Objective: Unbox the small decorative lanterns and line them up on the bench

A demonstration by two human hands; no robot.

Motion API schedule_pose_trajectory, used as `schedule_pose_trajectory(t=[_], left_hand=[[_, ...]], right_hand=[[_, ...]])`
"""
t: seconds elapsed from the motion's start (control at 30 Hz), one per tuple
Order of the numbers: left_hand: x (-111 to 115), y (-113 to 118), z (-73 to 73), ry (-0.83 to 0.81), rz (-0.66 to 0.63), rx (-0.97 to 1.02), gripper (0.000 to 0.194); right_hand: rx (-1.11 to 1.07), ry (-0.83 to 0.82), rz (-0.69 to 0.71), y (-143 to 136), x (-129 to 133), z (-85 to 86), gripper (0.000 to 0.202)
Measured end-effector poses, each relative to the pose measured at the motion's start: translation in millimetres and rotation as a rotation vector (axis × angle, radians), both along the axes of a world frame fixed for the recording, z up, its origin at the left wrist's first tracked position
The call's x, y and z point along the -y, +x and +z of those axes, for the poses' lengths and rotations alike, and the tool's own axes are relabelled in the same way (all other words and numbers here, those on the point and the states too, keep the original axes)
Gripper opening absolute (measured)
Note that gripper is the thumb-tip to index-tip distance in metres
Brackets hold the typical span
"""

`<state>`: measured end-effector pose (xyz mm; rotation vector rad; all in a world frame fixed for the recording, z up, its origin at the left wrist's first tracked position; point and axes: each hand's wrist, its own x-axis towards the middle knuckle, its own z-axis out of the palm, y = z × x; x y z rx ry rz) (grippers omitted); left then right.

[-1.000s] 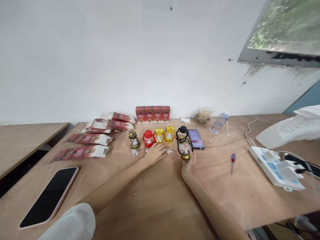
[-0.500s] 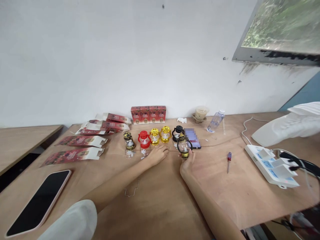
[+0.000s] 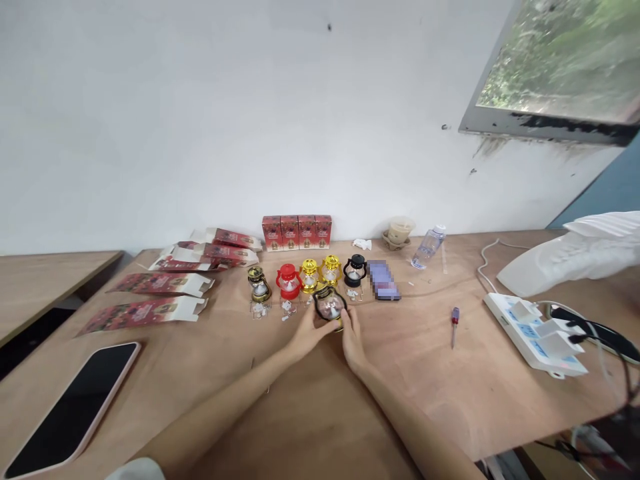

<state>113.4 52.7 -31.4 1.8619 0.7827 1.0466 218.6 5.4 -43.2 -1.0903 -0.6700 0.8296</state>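
Note:
Between my two hands, a small black-and-gold lantern [image 3: 331,305] is held tilted above the table. My left hand [image 3: 309,333] closes on its left and lower side, and my right hand [image 3: 353,337] grips its right side. Behind them stands a row of small lanterns: a bronze one [image 3: 259,285], a red one [image 3: 289,283], a gold one [image 3: 309,275], a second gold one [image 3: 331,270] and a black one [image 3: 355,270]. Small white parts [image 3: 259,310] and thin wire pieces lie in front of the row.
Red boxes [image 3: 297,233] stand against the wall, with flattened cartons [image 3: 145,313] at left. A large phone [image 3: 75,407] lies front left, a smaller phone [image 3: 384,280] behind my right hand. A screwdriver [image 3: 455,327], water bottle [image 3: 429,247], cup [image 3: 400,231] and power strip [image 3: 535,333] are at right.
My right hand has brought the black-and-gold lantern leftward, away from the black lantern. My left hand has moved from the tabletop onto the lantern, so both hands now hold it.

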Motion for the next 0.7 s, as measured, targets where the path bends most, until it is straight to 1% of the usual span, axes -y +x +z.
schedule_pose_trajectory(t=[0.07,0.1,0.13,0.2,0.23,0.3,0.37,0.43,0.5,0.6,0.7], left_hand=[[5,-9,1.4,-0.082,0.077,0.129,0.049],[7,-16,2.8,-0.078,0.114,0.145,0.049],[8,-24,4.3,-0.082,0.153,0.171,0.05],[10,-47,5.0,-0.091,0.242,0.209,0.053],[12,-60,3.8,-0.094,0.296,0.215,0.055],[16,-88,-1.3,-0.089,0.418,0.2,0.054],[20,-112,-6.4,-0.065,0.502,0.145,0.051],[25,-129,-7.3,-0.013,0.51,0.059,0.051],[29,-138,-2.9,0.078,0.471,-0.033,0.051],[34,-142,6.6,0.268,0.435,-0.163,0.049],[36,-141,9.0,0.451,0.474,-0.306,0.053]], right_hand=[[0.143,0.003,0.037,1,3,1.5,0.026],[0.179,0.002,0.011,5,3,1.8,0.026],[0.201,-0.009,-0.043,12,1,1.7,0.028],[0.193,-0.066,-0.165,28,-4,-0.2,0.031],[0.195,-0.111,-0.185,36,-7,-1.8,0.03],[0.2,-0.139,-0.209,46,-12,-5.7,0.026],[0.216,-0.12,-0.205,42,-13,-9.3,0.026],[0.244,-0.073,-0.145,25,-10,-11.2,0.028],[0.281,-0.02,-0.044,1,-5,-10.6,0.028],[0.322,0.063,0.122,-32,1,-6.5,0.033],[0.36,0.161,0.309,-48,3,-3.7,0.045]])
